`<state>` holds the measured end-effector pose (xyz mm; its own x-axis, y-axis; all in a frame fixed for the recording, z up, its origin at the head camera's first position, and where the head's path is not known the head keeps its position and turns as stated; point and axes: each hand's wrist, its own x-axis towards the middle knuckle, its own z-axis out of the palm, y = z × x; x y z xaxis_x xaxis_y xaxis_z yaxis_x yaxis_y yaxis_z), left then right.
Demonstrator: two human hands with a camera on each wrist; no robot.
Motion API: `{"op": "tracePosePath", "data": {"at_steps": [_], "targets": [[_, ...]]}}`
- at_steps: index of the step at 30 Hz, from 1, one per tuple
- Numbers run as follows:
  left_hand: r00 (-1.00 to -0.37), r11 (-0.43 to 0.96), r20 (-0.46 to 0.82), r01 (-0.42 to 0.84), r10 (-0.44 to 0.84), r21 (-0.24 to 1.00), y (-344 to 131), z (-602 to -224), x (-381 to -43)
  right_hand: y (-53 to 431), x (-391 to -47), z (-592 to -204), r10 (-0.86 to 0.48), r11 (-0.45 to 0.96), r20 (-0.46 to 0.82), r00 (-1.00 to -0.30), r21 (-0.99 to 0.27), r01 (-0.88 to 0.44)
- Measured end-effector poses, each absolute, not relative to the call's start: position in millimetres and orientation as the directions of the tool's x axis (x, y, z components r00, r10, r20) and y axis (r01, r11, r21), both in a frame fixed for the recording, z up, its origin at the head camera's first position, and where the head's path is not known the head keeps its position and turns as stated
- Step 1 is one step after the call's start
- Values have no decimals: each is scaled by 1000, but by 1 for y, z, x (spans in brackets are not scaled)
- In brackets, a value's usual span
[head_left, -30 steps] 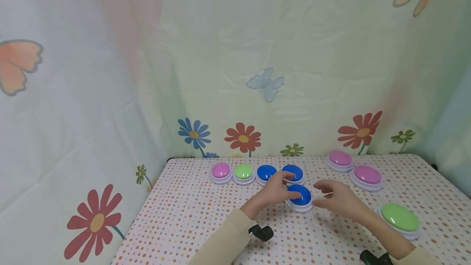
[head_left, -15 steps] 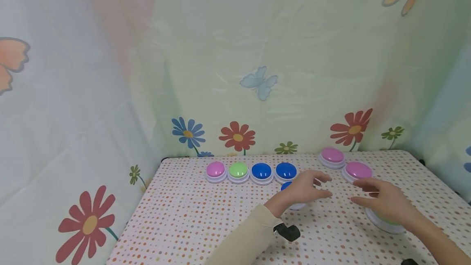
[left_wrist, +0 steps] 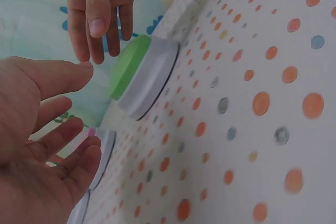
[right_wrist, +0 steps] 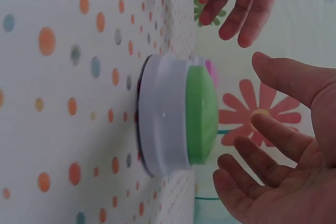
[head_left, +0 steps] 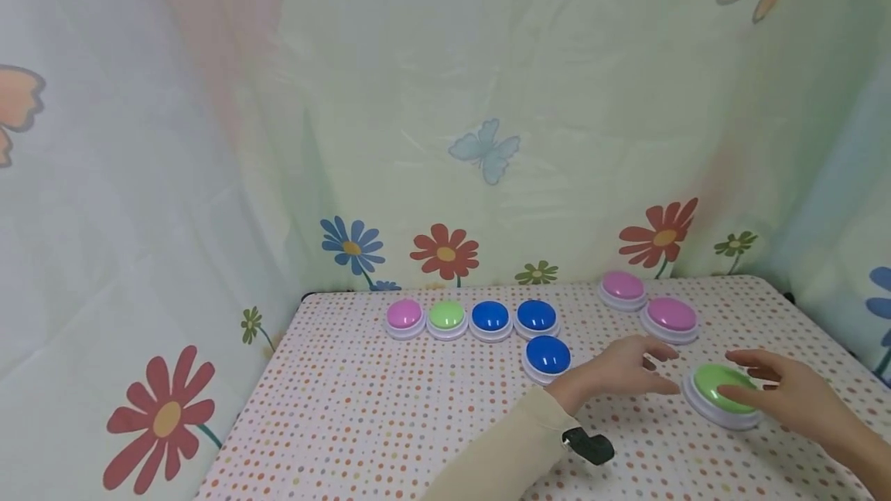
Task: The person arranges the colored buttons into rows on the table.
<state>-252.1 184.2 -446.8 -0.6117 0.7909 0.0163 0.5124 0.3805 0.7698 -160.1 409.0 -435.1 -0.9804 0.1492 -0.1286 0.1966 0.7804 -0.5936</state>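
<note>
A round push button with a green dome and white base lies on the right part of the dotted table. My right hand hovers over its right side, fingers relaxed and apart; in the right wrist view the green button stands clear of the fingers. To its left my left hand is held with thumb and fingers spread, holding nothing. Behind the left hand's wrist lies a blue button. Two pink buttons, one nearer and one farther, lie beyond the hands.
Along the back a row holds a pink button, a green button and two blue buttons. A printed curtain rises behind the dotted table. A dark wrist strap sits on the left sleeve.
Both hands have moved right, away from the front blue button, which the left fingers overlapped a second ago, to either side of the large green button. The head view has shifted slightly right.
</note>
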Motion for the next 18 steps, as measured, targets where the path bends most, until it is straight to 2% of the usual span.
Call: {"op": "tracePosePath", "data": {"at_steps": [12,18], "targets": [[-616,369,-7,463,788,806,199,-470,-246,425,-150,-456,173,706,-197,-965,-658,261],[-623,344,11,448,782,825,211,-476,-241,430,-145,-467,173,676,-187,-967,-692,254]]}}
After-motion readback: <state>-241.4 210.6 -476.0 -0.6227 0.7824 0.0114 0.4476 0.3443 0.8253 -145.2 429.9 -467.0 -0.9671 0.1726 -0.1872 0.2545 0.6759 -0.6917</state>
